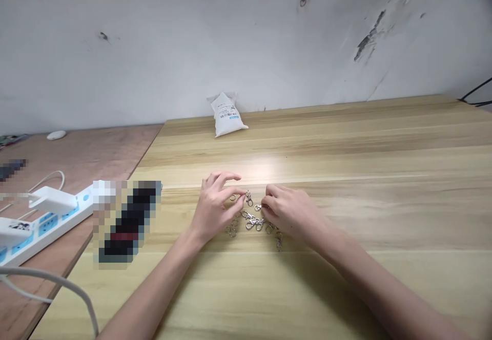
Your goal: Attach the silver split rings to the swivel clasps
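My left hand (217, 204) is pinched at thumb and index finger, the other fingers raised. At its fingertips is a small silver lobster clasp (249, 199). My right hand (288, 207) faces it with curled fingers, closed on another silver clasp (258, 208) whose ring end pokes out to the left. Below and between both hands lies a loose pile of silver clasps and rings (252, 223). A few more rings (232, 230) rest under my left palm, and other clasps (279, 241) are partly covered by my right hand.
A white plastic packet (227, 114) with a printed label stands by the wall. To the left, a blurred-out dark object (128, 222) lies on the wooden table (384, 161). A white power strip (49, 225) with plugged-in chargers and cables sits on the lower brown surface.
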Motion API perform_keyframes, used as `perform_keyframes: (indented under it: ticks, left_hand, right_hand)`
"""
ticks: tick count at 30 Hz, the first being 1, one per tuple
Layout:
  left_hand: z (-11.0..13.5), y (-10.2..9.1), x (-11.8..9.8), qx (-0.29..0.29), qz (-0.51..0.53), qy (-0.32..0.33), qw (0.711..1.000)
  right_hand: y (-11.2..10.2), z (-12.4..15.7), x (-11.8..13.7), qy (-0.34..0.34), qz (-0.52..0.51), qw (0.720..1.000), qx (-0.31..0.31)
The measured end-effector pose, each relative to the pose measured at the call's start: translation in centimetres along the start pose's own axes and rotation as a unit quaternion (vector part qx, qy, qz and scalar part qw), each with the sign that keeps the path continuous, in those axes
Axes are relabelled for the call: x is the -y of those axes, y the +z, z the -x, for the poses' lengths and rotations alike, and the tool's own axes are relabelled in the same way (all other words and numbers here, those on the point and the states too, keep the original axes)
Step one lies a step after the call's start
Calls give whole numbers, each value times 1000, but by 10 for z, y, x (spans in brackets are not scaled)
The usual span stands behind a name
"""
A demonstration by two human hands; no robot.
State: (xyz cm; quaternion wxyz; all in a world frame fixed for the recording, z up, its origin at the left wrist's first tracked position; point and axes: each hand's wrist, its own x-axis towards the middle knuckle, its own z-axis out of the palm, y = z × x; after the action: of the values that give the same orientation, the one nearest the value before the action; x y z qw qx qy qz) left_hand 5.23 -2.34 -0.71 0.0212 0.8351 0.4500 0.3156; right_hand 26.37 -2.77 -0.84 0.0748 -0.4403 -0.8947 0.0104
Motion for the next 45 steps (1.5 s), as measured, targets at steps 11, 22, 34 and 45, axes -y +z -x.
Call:
perform_keyframes:
  ticks: [11, 22, 34, 45]
  left_hand:
    - [0, 1, -2, 27, 2, 6, 1000]
    - [-1, -1, -4, 21, 13, 21, 999]
    - [-1, -3, -4, 58, 93, -33, 993]
    - [-8, -17, 5, 186, 317, -202, 908]
  right_hand:
    - [1, 0, 4, -49, 67, 996, -33]
    - [-1, -2, 6, 5, -4, 992, -123]
    - [7, -2, 8, -52, -76, 994, -67]
    - [11, -1, 1, -78, -101, 988, -85]
